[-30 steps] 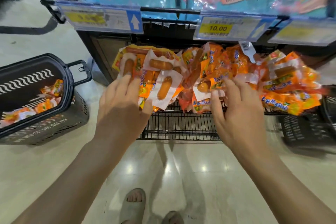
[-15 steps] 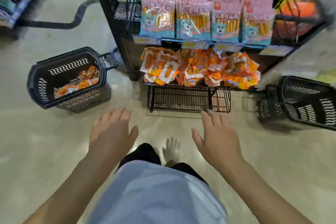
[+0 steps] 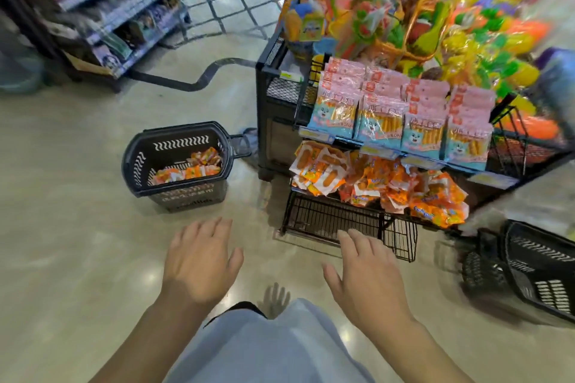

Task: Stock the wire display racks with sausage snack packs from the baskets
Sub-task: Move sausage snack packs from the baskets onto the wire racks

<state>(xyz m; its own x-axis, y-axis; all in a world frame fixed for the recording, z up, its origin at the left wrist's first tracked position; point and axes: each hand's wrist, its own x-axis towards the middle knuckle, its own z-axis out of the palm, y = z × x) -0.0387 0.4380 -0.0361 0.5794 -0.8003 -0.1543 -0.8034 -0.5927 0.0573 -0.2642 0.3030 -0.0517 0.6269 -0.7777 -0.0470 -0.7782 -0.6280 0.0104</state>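
Both hands are shown empty and held palm-down above the floor, the left hand (image 3: pixel 199 261) with fingers loosely spread and the right hand (image 3: pixel 367 274) likewise splayed, nothing being pinched. The orange sausage snack packs (image 3: pixel 373 183) are seen heaped on the lower tier of the wire display rack (image 3: pixel 336 218) at about one o'clock; a smaller remainder (image 3: pixel 189 169) lies in the left basket (image 3: pixel 140 162) at eleven o'clock. A second basket (image 3: pixel 541 267) is placed at three o'clock (its contents cannot be told). The heap is judged to overhang the tier's front edge, so packs added carelessly could slide to the floor; slippery wrappers would be the cause. Pink-and-blue stick packs (image 3: pixel 401 115) occupy the tier above, with bright toys (image 3: pixel 435 19) crowded over them, which limits headroom for reaching in. A store shelf (image 3: pixel 102 9) is visible at ten o'clock, well apart. The right basket stands just beside the rack's foot and could be kicked.
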